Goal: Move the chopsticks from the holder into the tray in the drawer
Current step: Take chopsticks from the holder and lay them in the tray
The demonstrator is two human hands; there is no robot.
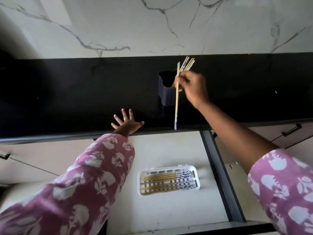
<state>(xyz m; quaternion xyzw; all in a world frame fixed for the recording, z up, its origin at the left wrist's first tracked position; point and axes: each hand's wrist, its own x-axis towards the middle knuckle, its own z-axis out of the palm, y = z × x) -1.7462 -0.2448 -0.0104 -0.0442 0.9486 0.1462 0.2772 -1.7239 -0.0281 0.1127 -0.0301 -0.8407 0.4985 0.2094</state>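
Pink floral sleeves [94, 175] frame the right hand [193, 87] pinching 1 light, stiff bamboo chopstick [177, 99] mid-shaft, apparently clear of the dark ribbed holder [165, 92]; left hand [126, 122] splayed flat, holding nothing.

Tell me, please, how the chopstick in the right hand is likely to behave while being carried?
The chopstick looks thin, straight and stiff, so probably light. The right hand pinches it near the upper end, so it may swing or slip. Laid down, it might roll slightly.

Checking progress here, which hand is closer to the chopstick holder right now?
Right. The right hand is at the chopstick holder's rim, gripping chopsticks; the left hand lies flat on the counter, off to its left.
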